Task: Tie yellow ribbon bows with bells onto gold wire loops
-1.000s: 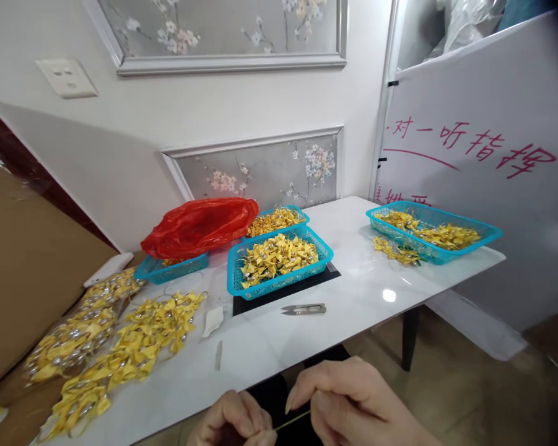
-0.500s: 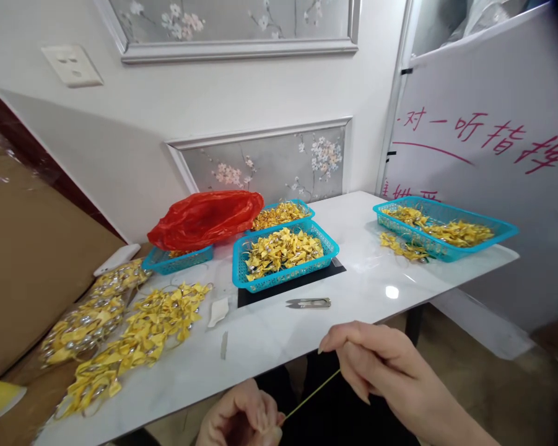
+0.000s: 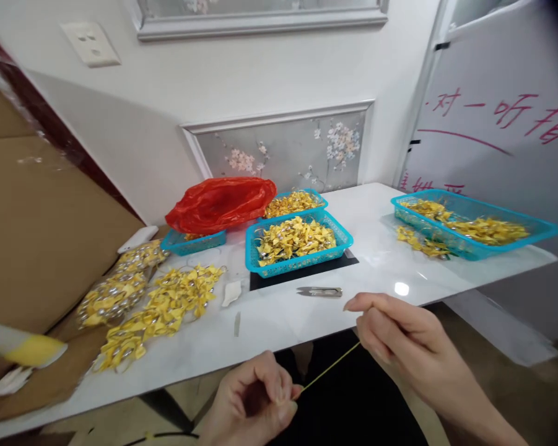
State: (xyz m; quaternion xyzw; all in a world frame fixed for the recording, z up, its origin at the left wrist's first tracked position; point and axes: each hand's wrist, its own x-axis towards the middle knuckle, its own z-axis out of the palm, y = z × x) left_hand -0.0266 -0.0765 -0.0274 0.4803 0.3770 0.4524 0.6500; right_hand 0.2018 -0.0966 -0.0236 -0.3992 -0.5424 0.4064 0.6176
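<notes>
Below the near edge of the white table (image 3: 381, 272), a thin yellow thread (image 3: 331, 367) is stretched taut between two hands. Its lower end is pinched by the left hand (image 3: 253, 409), whose fingers are curled tightly with thumb pressed against forefinger. Its upper end is gripped by the right hand (image 3: 399, 337), the fingers being loosely bent around it and the forefinger extended over the table edge.

Just beyond the right hand, a pair of small metal snips (image 3: 319, 291) is laid flat on the table. Behind the snips, a blue basket (image 3: 300, 243) filled with yellow folded pieces is set on a black mat (image 3: 301, 277). A second blue basket (image 3: 292, 203) is placed behind it, and beside that a red plastic bag (image 3: 220, 203) is draped over a third blue basket (image 3: 194, 242). A long blue tray (image 3: 474, 223) with more yellow pieces is seen at the far right. Loose yellow pieces (image 3: 162, 310) are heaped on the table's left part, well apart from both hands.
</notes>
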